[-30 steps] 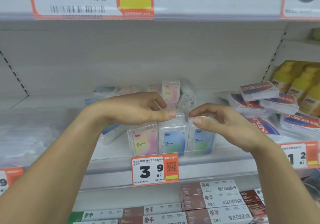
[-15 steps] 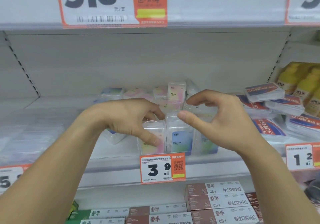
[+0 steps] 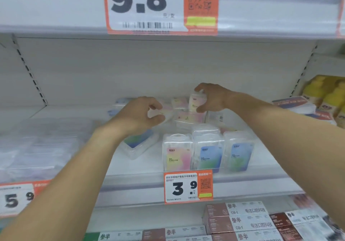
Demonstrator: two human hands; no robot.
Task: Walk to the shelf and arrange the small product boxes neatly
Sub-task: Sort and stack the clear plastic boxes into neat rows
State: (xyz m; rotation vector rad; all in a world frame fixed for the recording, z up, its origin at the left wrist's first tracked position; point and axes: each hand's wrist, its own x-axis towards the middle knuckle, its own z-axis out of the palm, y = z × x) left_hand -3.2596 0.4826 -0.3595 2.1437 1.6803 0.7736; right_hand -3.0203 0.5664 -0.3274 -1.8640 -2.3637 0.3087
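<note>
On the shelf (image 3: 130,166), at about 9 o'clock from the front row, one box lies flat (image 3: 139,143) and partly under the left wrist; just past it the left hand (image 3: 138,117) curls its thumb and fingers round a clear box (image 3: 158,114) in the back pile; it is blurry, so how firm the hold is I cannot tell; at 1 o'clock from it the right hand (image 3: 211,98) pinches a pale box (image 3: 197,101), held upright on top of the back pile (image 3: 188,118); at 6 o'clock from that, three boxes stand in a front row (image 3: 207,153) right at the shelf edge, touching side by side.

What could go wrong: the boxes look smooth and light, so I think one could slip; an arm pulled back low could knock the front row off the edge; the back pile could slide when a box is lifted.

Open room: bare shelf lies between the flat box and the row, and more sits behind; the price tag (image 3: 187,187) marks the edge.
</note>
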